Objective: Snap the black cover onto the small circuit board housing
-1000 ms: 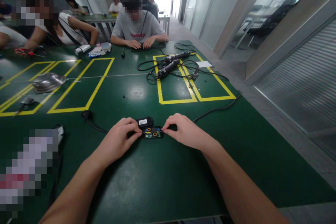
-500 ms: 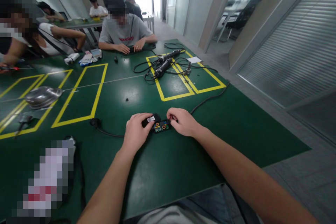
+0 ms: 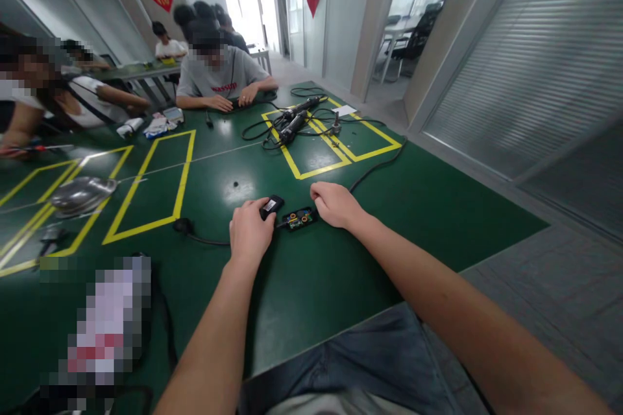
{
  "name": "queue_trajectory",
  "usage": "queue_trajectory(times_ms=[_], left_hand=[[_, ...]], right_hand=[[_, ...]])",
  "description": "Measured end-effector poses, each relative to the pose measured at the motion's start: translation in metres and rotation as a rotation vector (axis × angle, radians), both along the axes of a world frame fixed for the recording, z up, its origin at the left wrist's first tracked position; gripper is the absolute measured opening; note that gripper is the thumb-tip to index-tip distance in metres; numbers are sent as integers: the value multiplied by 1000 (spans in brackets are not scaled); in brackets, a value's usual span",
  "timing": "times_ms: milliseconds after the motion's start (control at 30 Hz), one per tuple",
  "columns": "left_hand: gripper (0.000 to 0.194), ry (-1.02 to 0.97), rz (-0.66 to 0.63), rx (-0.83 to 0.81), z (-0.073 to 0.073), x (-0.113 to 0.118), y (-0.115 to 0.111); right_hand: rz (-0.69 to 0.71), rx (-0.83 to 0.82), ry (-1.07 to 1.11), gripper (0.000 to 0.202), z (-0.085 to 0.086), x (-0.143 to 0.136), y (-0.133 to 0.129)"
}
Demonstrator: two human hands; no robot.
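Between my hands a small black case half [image 3: 298, 219] lies face up on the green table [image 3: 272, 311], showing a circuit board with copper-coloured coils. My left hand [image 3: 250, 227] grips a black cover [image 3: 272, 206] with a white label, just left of the board. My right hand [image 3: 335, 204] is curled at the board's right end, by the cable; what its fingers hold, if anything, is hidden. A black cable [image 3: 377, 172] runs from there toward the back right. Another cable with a black plug [image 3: 183, 227] leads left from under my left hand.
Two black electric screwdrivers [image 3: 293, 126] with looped cords lie at the back in yellow tape frames. A shiny metal bowl-like part [image 3: 84, 196] is at left. A pixelated object [image 3: 109, 318] lies front left. A person [image 3: 224, 81] sits across the table.
The labelled cover in my left hand has moved left and away from the board, which now shows more fully. My right hand has risen slightly off the board's end. The view has shifted.
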State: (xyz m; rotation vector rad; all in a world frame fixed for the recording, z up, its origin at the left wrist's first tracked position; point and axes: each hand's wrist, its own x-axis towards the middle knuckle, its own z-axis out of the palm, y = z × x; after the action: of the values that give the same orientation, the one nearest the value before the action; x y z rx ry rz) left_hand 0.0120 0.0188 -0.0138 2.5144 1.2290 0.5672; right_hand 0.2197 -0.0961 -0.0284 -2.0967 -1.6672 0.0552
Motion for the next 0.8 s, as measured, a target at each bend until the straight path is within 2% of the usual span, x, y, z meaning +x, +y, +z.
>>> queue_trajectory(times_ms=[100, 200, 267, 333, 500, 667, 800], left_hand=[[42, -136, -97, -22, 2, 0, 1], [50, -253, -277, -53, 3, 0, 1], [47, -228, -400, -56, 2, 0, 1], [40, -174, -463, -62, 0, 0, 0], [41, -131, -478, -93, -4, 3, 0], [41, -95, -503, -34, -3, 8, 0], [41, -69, -501, -39, -1, 9, 2]], right_hand=[[-33, -13, -7, 25, 4, 1, 3], [-88, -29, -13, 28, 6, 1, 5], [-131, -37, -21, 31, 8, 1, 6], [-158, -46, -30, 32, 9, -1, 6], [-156, -71, -62, 29, 10, -6, 5], [-129, -68, -102, 27, 10, -9, 5], [-127, -73, -98, 33, 12, -13, 3]])
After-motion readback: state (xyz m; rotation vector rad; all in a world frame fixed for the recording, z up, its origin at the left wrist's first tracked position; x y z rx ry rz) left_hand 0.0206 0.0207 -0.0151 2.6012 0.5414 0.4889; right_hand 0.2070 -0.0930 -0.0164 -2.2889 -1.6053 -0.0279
